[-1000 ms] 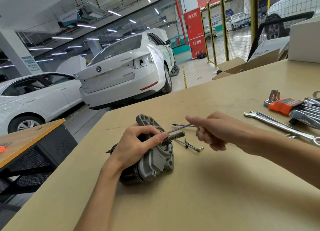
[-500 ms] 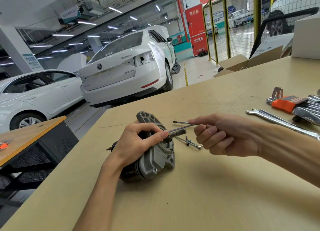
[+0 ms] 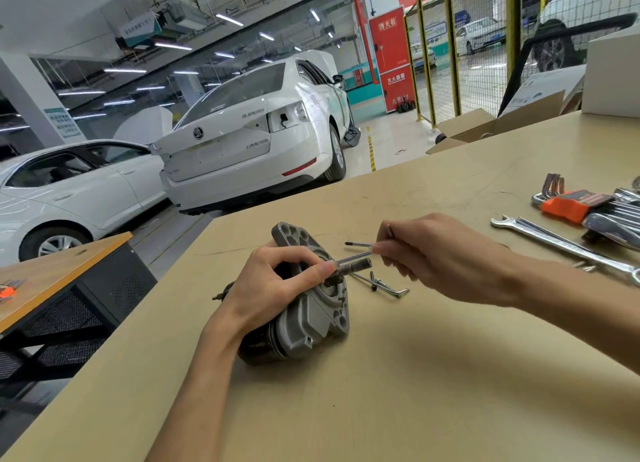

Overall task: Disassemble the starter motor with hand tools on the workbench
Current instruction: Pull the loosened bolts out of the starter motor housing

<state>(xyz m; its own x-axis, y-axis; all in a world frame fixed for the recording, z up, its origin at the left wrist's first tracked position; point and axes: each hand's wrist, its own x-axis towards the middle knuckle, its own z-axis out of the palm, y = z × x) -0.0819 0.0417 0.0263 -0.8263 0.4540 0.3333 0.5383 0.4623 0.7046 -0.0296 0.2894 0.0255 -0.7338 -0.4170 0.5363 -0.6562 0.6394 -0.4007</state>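
Starter motor (image 3: 304, 319) lies on its side on the tan surface (image 3: 433, 392), near the left-front edge, flange end tilted up and its shaft (image 3: 353, 265) pointing right. Left hand (image 3: 273, 281) is curled over the top of the housing, thumb tip pressed at the base of the shaft. Right hand (image 3: 446, 257) pinches a thin metal rod (image 3: 356, 255) between thumb and forefinger, other fingers loosely curled under; rod's far end sits just above the shaft — can't tell if it touches.

Around it: a slim pin (image 3: 358, 244) on the surface just behind the rod, and a bent hex key w/ a small bolt (image 3: 384, 287) right beside the flange, partly hidden under the right hand. Farther right — a combination wrench (image 3: 561, 245) and an orange-holder hex key set (image 3: 571, 207), well apart from the motor. Cardboard boxes (image 3: 485, 129) at the far edge. Two white cars (image 3: 249, 139) stand on the workshop floor beyond.
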